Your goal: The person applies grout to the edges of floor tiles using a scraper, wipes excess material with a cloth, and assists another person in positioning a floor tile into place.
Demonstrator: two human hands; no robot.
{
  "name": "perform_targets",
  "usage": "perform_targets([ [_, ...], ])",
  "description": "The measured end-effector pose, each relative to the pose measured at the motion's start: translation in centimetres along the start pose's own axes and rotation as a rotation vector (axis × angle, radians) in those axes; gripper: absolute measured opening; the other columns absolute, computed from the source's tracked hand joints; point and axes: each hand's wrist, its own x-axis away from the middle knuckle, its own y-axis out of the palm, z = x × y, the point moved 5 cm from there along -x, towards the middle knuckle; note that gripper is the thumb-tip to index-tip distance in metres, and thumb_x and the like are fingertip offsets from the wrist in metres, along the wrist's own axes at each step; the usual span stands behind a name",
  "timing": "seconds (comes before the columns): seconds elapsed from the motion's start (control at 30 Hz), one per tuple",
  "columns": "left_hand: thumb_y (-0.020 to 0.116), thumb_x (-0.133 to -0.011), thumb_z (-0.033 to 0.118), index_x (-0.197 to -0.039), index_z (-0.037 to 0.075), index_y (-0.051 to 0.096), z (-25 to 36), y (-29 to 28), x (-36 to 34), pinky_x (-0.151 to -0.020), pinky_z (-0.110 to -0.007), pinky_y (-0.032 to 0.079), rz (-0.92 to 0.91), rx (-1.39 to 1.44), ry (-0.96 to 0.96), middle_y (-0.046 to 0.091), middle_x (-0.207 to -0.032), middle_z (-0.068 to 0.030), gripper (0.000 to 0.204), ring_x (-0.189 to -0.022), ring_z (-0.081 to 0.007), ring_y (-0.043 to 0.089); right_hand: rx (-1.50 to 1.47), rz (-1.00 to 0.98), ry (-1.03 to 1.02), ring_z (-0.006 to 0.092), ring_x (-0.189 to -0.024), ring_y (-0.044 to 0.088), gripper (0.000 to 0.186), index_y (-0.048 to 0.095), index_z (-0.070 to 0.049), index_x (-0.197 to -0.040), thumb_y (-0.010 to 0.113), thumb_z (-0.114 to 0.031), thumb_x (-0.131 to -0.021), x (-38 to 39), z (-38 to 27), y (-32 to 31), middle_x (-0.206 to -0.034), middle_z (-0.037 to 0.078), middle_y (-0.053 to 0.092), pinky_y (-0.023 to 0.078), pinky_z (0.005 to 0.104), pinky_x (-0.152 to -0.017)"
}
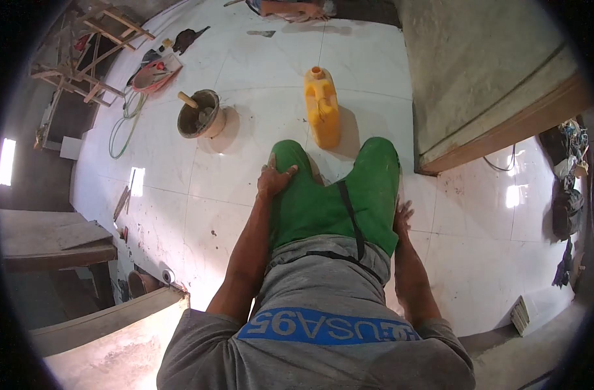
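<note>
My left hand [275, 177] rests on the outer side of my left knee, over the green trousers [323, 207], with its thumb spread away. Beside my right thigh, my right hand [403, 216] has its fingers apart and holds nothing; part of it is hidden by the leg. A yellow jerrycan [322, 112] with its mouth uncapped stands upright on the floor just beyond my knees. To its left is a bucket [215, 123] with grey material inside and a wooden handle [188, 99] sticking out over the rim.
White tiles [245, 71] cover the floor. At the far left are a red basin [155, 77], a green hose [129, 123] and a wooden trestle [82, 65]. A concrete slab [492, 78] juts in on the right. Another person's hand [313, 12] is at the far edge.
</note>
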Motion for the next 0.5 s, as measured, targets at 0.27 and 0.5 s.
perform_targets([
  [0.27, 0.078, -0.083, 0.072, -0.173, 0.008, 0.024, -0.9, -1.3, 1.3, -0.12, -0.053, 0.045, 0.016, 0.193, 0.089, 0.052, -0.156, -0.0338, 0.123, -0.144, -0.0476, 0.055, 0.017, 0.019, 0.07, 0.0611, -0.161, 0.009, 0.118, 0.001, -0.039, -0.174, 0.082, -0.012, -0.094, 3.3, -1.6, -3.0, -0.18, 0.025, -0.012, 0.043, 0.0814, -0.108],
  [0.5, 0.077, -0.086, 0.075, -0.164, -0.013, 0.028, 14.3, -2.5, -2.6, -0.124, -0.049, 0.042, 0.22, 0.204, 0.357, 0.047, -0.16, -0.0371, 0.127, -0.15, -0.046, 0.048, -0.067, 0.1, 0.097, 0.0728, -0.153, 0.015, 0.077, 0.011, -0.032, -0.175, 0.05, -0.014, -0.112, -0.1, 0.2, -5.2, -0.177, 0.036, 0.001, 0.047, 0.0789, -0.106],
])
